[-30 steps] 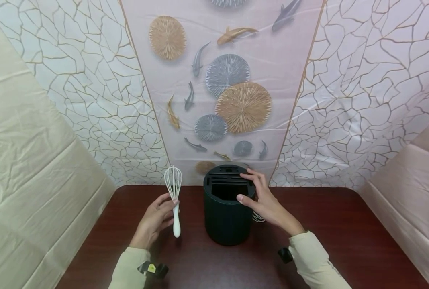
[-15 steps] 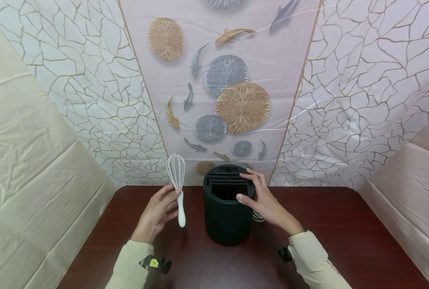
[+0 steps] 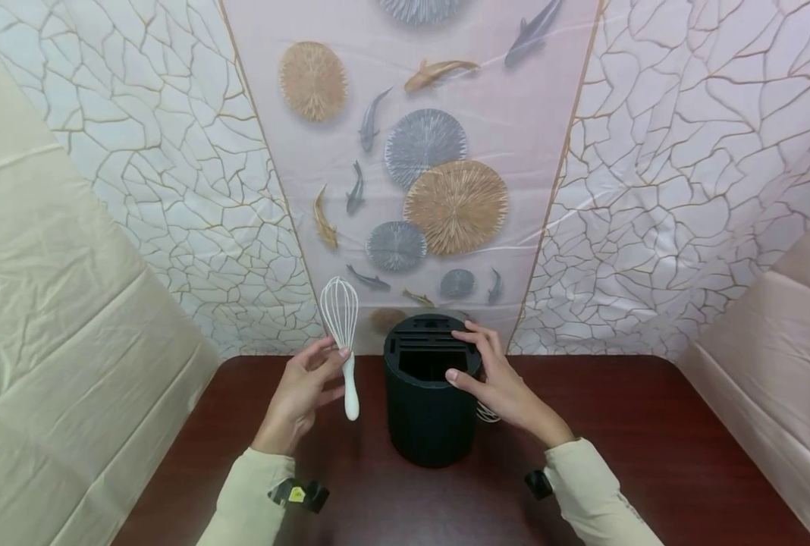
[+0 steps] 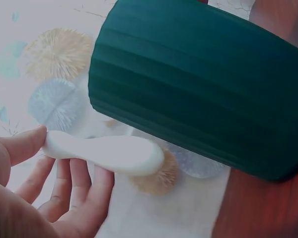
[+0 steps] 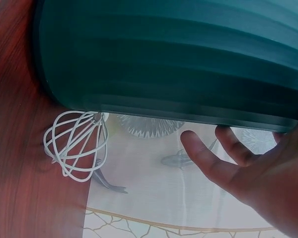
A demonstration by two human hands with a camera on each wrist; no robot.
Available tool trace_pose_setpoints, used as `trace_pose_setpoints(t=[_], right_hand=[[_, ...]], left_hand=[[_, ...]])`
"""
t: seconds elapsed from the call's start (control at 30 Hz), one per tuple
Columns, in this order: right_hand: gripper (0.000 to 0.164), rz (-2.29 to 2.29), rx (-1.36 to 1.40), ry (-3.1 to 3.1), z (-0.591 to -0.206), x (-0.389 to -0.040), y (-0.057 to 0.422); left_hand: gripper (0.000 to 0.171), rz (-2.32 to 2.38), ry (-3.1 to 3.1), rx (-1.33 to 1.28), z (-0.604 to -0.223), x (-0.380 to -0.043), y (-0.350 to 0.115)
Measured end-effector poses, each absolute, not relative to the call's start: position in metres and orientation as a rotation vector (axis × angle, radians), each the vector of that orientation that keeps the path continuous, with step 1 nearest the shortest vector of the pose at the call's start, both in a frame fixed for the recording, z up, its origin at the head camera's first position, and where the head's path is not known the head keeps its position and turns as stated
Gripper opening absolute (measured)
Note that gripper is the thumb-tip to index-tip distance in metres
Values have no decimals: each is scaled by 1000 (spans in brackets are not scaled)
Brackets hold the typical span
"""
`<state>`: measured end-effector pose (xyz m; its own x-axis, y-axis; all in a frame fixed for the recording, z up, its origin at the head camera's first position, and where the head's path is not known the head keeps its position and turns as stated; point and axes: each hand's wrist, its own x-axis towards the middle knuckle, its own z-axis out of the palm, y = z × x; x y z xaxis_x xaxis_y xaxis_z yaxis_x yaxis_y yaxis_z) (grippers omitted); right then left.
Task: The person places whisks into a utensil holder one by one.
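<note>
A white whisk (image 3: 350,387) is pinched near the top of its handle by my left hand (image 3: 299,394), wires up and handle end down, raised to the left of a dark green utensil holder (image 3: 428,425). In the left wrist view the whisk's handle (image 4: 109,153) lies between thumb and fingers, with the holder's ribbed side (image 4: 188,84) beyond it. My right hand (image 3: 503,383) rests on the holder's rim at the right, thumb at the front and fingertips at the slotted black top (image 3: 432,322). The top has a large opening at its front.
Behind the holder at the right, a second whisk (image 5: 77,146) lies on the reddish-brown table (image 3: 616,440); its handle is hidden by the holder. A patterned cloth backdrop (image 3: 432,152) rises at the table's back edge, with pale padded panels (image 3: 57,341) at the sides.
My left hand has lifted the whisk up and to the right, closer to the holder. The right hand stays on the holder's rim.
</note>
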<state>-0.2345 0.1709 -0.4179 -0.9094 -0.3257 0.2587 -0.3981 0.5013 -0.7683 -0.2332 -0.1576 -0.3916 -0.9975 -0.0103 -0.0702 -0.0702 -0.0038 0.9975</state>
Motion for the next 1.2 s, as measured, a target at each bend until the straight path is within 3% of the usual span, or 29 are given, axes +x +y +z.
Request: trace_pose_setpoints(t=[0.4,1.2], right_hand=[[67,1352,617,-2658,-420,-235,172],[68,1354,599,-2658,-420,-234,171]], left_hand=[[48,2159,2343,80,-360,-230,-146],[40,2310,2494,508,-332,-230,-105]])
